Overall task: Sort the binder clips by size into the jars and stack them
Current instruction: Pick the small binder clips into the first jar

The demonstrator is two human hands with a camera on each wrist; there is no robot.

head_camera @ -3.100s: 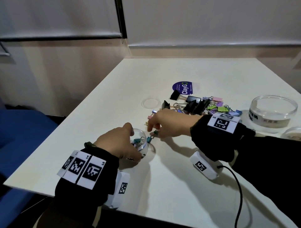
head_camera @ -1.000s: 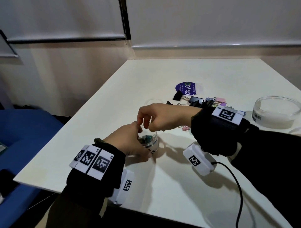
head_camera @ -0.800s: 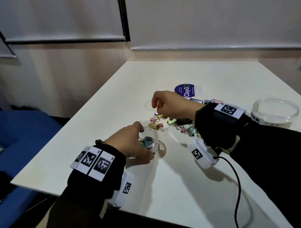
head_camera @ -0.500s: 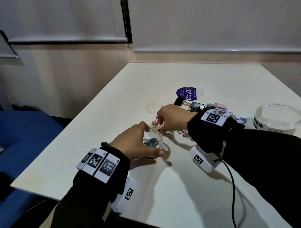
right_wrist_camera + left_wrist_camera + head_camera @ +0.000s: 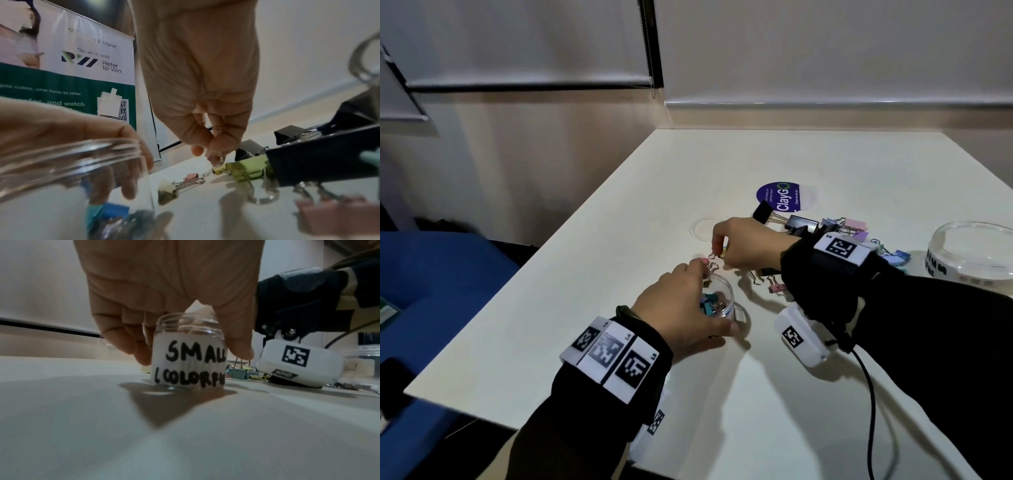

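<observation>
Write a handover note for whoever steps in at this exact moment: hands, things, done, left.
Left hand grips the small jar, upright on the table, labelled SMALL, a few small clips already inside.
Right hand pinches a small clip just beyond the jar, not yet dropped in.
Loose small clips lie by the jar; the mixed pile of black and coloured clips sits behind the right wrist.
Wide jar at the right looks empty.
Left: finish sorting, then stack.

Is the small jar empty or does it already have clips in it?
Partly filled: the small jar, gripped by the left hand, holds several coloured clips at its bottom.
</observation>
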